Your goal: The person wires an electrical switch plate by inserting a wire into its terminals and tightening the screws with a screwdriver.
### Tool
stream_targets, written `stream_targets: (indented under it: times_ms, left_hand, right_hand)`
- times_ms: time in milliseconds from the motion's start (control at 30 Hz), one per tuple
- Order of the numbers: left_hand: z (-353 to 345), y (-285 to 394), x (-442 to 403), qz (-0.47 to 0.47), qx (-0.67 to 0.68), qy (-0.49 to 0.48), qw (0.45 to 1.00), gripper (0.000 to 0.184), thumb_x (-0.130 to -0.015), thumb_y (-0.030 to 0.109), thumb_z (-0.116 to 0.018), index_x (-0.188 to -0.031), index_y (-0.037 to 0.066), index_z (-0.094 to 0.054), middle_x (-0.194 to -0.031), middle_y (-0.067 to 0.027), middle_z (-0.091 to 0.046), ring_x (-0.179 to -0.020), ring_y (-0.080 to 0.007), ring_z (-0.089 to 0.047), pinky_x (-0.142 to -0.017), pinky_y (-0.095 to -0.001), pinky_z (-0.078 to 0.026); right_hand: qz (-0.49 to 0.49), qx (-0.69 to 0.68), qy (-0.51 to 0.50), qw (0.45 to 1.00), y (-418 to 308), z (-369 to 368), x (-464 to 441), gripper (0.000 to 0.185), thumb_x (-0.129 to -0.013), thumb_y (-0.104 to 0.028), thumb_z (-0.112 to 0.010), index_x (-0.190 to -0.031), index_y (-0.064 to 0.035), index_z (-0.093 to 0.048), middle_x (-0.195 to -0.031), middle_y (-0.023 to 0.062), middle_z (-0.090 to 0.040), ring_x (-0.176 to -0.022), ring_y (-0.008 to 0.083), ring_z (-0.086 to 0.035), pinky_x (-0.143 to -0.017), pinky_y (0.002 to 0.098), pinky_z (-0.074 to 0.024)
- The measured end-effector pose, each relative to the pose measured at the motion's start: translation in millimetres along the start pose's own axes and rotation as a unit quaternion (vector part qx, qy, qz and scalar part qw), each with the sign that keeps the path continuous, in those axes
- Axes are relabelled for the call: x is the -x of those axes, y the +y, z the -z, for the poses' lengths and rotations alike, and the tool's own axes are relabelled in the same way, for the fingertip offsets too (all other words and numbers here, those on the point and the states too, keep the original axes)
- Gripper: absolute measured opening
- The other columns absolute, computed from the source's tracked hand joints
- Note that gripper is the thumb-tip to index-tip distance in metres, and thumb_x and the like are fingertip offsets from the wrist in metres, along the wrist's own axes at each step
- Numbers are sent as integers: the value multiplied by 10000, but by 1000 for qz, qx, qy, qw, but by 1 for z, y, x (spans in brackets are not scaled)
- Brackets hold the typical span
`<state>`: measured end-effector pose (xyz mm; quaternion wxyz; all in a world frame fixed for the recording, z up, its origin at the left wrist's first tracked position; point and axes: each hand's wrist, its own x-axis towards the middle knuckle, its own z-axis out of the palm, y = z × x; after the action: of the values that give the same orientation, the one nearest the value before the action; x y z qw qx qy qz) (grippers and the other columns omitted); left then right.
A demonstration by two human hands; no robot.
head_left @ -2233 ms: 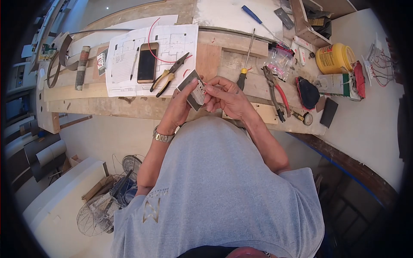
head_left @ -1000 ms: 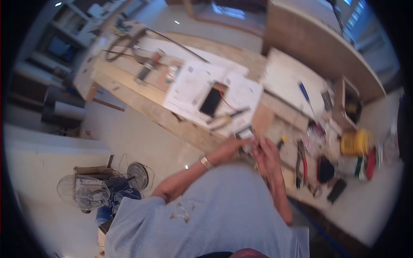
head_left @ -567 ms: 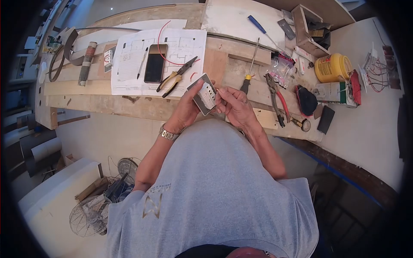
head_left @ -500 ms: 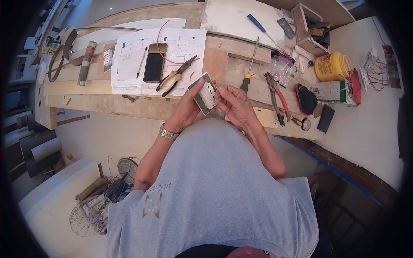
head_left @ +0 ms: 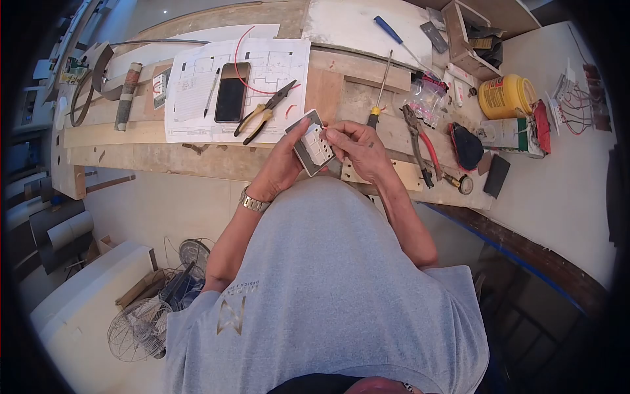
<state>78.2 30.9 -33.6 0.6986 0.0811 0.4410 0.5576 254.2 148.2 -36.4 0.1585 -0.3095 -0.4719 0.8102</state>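
My left hand [head_left: 284, 161] is closed around a wall switch plate [head_left: 315, 146], a grey frame with white modules and dark terminal holes showing. The plate is held tilted over the table's front edge. At its upper right edge, the thumb and fingers of my right hand [head_left: 359, 148] are pinched together; what they hold is too small to make out. Combination pliers with yellow-and-black handles [head_left: 266, 113] lie just beyond my left hand. Past my right hand rests a screwdriver with a yellow-and-black handle [head_left: 375, 117].
A phone [head_left: 232, 93], a pen [head_left: 212, 92] and a red wire [head_left: 240, 69] lie on printed plans [head_left: 186, 118]. Red-handled pliers [head_left: 423, 141], a yellow tub [head_left: 506, 96] and a wooden box [head_left: 457, 33] are to the right. A fan [head_left: 134, 328] stands lower left.
My right hand has shifted slightly left over the plate's edge, its fingers closer to the terminal holes. My left hand keeps its hold, and the view has shifted slightly.
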Motion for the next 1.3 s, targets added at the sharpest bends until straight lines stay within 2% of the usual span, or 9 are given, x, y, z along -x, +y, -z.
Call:
stream_targets:
  times_ms: [233,667,833,1000,1233,1300]
  left_hand:
    - [2,-2,-2,4,1,-7,1000,631,-1128,577,-462,-1504,83,-575,-1344,-100,-701,-1183,-237,-722,-908,-473,-660]
    - [2,-2,-4,9,2,7,1000,634,-1117,582,-488,-1491,79,-581,-1295,-103,-718,-1156,-238,-737,-881,-460,-668]
    - [4,-3,-5,11,-6,9,1000,614,-1112,563,-522,-1481,77,-587,-1297,-100,-715,-1142,-226,-736,-866,-454,-668]
    - [5,-3,-5,-26,-83,13,996,599,-1121,545,-525,-1472,65,-590,-1272,-76,-712,-1126,-184,-715,-870,-405,-647]
    - [6,-5,-4,-21,-96,20,995,612,-1137,547,-489,-1482,51,-591,-1286,-80,-705,-1142,-167,-699,-914,-366,-611]
    - [15,-13,-9,-67,-199,52,976,636,-1144,558,-468,-1501,46,-590,-1315,-77,-700,-1152,-155,-689,-967,-354,-574]
  right_hand:
    - [27,-2,17,999,5,0,1,232,-1030,-264,-787,-1056,-35,-755,-876,-24,-703,-658,31,-532,-576,210,-380]
    - [34,62,15,997,-1,-1,3,227,-1050,-229,-756,-1087,-5,-747,-879,-10,-703,-650,25,-522,-557,221,-398]
    - [28,89,7,996,1,1,-1,218,-1041,-225,-767,-1043,-9,-737,-864,-11,-699,-654,31,-530,-561,227,-410]
    - [23,109,-8,994,-2,3,-2,237,-1035,-248,-776,-1011,-18,-727,-841,-15,-685,-661,36,-535,-560,237,-412]
    - [27,122,-18,992,-1,6,-2,247,-1035,-265,-777,-1000,-28,-718,-832,-23,-669,-662,42,-541,-559,241,-415]
    - [27,122,-14,992,-1,4,1,243,-1035,-262,-777,-1003,-29,-716,-828,-25,-666,-665,43,-548,-561,240,-419]
